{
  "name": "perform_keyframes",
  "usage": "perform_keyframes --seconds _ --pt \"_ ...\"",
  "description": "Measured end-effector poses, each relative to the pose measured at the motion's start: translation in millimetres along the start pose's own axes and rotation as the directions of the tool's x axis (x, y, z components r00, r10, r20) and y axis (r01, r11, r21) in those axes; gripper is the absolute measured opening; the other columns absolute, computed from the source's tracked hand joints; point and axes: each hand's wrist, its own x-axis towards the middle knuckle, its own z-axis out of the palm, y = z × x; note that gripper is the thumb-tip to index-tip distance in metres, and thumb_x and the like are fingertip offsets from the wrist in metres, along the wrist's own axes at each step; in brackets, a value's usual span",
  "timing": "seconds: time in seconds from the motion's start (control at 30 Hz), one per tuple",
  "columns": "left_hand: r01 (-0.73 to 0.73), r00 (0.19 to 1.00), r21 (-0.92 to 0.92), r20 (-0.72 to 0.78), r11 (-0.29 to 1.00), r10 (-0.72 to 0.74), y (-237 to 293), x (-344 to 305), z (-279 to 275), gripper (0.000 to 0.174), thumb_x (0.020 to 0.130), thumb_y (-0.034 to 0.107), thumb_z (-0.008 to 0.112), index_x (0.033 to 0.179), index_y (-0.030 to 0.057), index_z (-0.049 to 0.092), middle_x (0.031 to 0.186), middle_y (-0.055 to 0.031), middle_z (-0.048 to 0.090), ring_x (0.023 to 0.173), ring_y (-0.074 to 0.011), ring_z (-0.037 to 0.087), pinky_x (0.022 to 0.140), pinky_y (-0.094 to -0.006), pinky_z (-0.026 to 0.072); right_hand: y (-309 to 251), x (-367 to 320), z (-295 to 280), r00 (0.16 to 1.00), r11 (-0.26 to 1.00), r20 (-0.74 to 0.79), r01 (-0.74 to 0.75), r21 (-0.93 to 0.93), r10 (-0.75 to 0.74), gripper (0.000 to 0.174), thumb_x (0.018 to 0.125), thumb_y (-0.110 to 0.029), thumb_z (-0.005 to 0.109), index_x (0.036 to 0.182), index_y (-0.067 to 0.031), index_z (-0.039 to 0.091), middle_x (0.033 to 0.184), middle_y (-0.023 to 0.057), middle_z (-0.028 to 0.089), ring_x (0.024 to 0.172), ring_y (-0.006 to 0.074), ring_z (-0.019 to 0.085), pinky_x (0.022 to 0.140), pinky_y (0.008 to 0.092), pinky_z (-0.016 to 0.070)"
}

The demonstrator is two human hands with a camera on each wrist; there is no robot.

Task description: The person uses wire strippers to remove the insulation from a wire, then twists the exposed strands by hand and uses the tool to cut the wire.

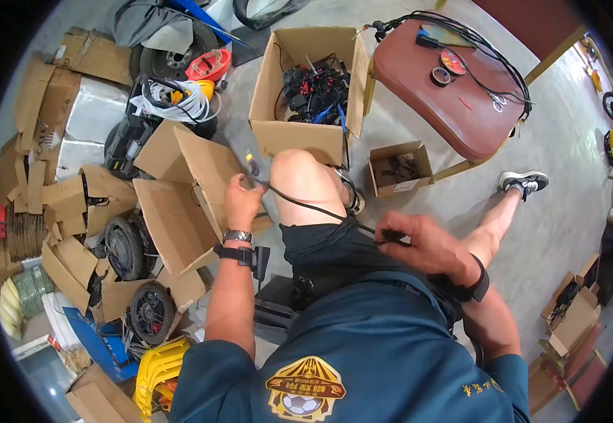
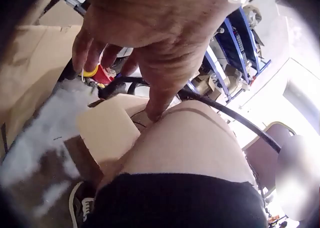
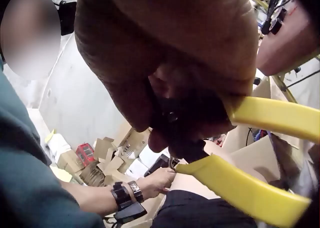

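A black cable runs across the bare knee from my left hand to my right hand. Thumb and fingers of the left hand pinch it near one end, where a dark connector with a yellow tip sticks out. In the left wrist view the cable passes behind the thumb and off to the right. My right hand curls round yellow-handled pliers; their two handles stand apart in the right wrist view, and the head of the tool is hidden in the dark palm.
An upright carton of dark cables stands ahead, a smaller box right of it. A red-brown chair carries tape rolls and cables. An open carton stands beside the left hand, with wheels and more cardboard farther left.
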Motion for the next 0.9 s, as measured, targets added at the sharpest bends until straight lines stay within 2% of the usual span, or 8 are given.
perform_keyframes --seconds 0.03,0.1,0.2,0.4,0.5,0.67,0.8,0.9 --pt "0.132 0.99 -0.311 0.094 0.941 -0.108 -7.4 3.8 5.9 0.049 0.077 0.024 0.08 0.117 0.0007 0.063 0.086 -0.013 0.066 0.076 -0.0266 0.066 0.067 -0.0367 0.0534 1.0 -0.6 2.2 0.999 0.999 -0.005 0.039 -0.035 -0.039 0.02 0.084 -0.006 0.067 0.103 -0.0041 0.06 0.089 0.0124 0.066 0.085 0.0282 0.065 0.077 0.0365 0.0504" --pt "0.399 0.917 -0.758 0.349 0.516 -0.196 -21.3 13.1 18.6 0.044 0.081 0.03 0.077 0.114 0.0033 0.063 0.079 -0.0085 0.063 0.071 -0.0221 0.064 0.058 -0.0347 0.0506 2.3 -1.3 6.1 0.993 0.988 -0.017 0.114 -0.106 -0.116 0.02 0.083 -0.004 0.067 0.102 -0.0054 0.06 0.087 0.0119 0.065 0.085 0.03 0.065 0.076 0.0371 0.0502" --pt "0.527 0.83 -0.829 0.454 0.188 -0.324 -18.2 21.4 24.4 0.037 0.085 0.031 0.073 0.111 0.0065 0.062 0.07 -0.0043 0.056 0.056 -0.018 0.057 0.048 -0.0311 0.0439 -0.6 -0.8 10.4 0.995 0.974 0.02 0.098 -0.203 -0.096 0.021 0.08 -0.003 0.067 0.101 -0.0051 0.061 0.088 0.0136 0.066 0.088 0.0357 0.065 0.078 0.0415 0.0506" --pt "0.663 0.748 -0.611 0.557 0.433 -0.361 -18.1 61.2 36.5 0.019 0.088 0.021 0.071 0.081 0.0082 0.059 0.059 -0.0018 0.054 0.044 -0.0133 0.049 0.039 -0.0294 0.0364 5.9 0.8 20.0 0.974 0.962 0.119 0.212 -0.175 -0.193 0.026 0.078 -0.005 0.067 0.102 -0.0069 0.059 0.087 0.0165 0.067 0.086 0.0382 0.064 0.077 0.0476 0.0499" --pt "0.653 0.748 -0.707 0.544 0.272 -0.38 -18.9 79.7 58.0 0.021 0.087 0.019 0.072 0.077 0.0084 0.056 0.058 -0.0019 0.053 0.041 -0.0129 0.045 0.036 -0.0292 0.0307 -1.3 0.5 20.3 0.969 0.959 0.121 0.234 -0.159 -0.216 0.027 0.079 -0.01 0.069 0.104 -0.0077 0.06 0.084 0.0151 0.068 0.084 0.0375 0.065 0.077 0.0475 0.0498" --pt "0.481 0.868 -0.794 0.373 0.372 -0.328 7.9 78.0 62.0 0.03 0.089 0.029 0.074 0.079 0.0054 0.059 0.058 -0.0026 0.051 0.043 -0.0139 0.043 0.04 -0.0293 0.0322 -1.0 3.2 25.2 0.968 0.97 0.187 0.195 -0.143 -0.167 0.022 0.08 -0.019 0.071 0.098 -0.0074 0.064 0.082 0.0144 0.068 0.084 0.0359 0.066 0.077 0.0466 0.05" --pt "0.531 0.842 -0.764 0.425 0.368 -0.333 21.5 73.1 48.1 0.034 0.087 0.037 0.075 0.083 0.0061 0.06 0.06 -0.0013 0.05 0.048 -0.0126 0.042 0.045 -0.027 0.033 -2.2 3.1 21.3 0.976 0.988 0.194 0.118 -0.096 -0.098 0.019 0.082 -0.02 0.072 0.093 -0.0058 0.065 0.081 0.0145 0.068 0.083 0.0363 0.065 0.074 0.0441 0.0498" --pt "0.591 0.802 -0.78 0.542 0.205 -0.25 12.5 70.9 40.1 0.034 0.088 0.037 0.074 0.084 0.0069 0.059 0.061 -0.0006 0.049 0.05 -0.0131 0.043 0.046 -0.0265 0.0339 -6.3 3.0 15.1 0.988 0.999 0.151 0.016 0.032 -0.021 0.022 0.083 -0.021 0.072 0.094 -0.0046 0.064 0.083 0.015 0.067 0.081 0.0355 0.065 0.072 0.0417 0.0493"
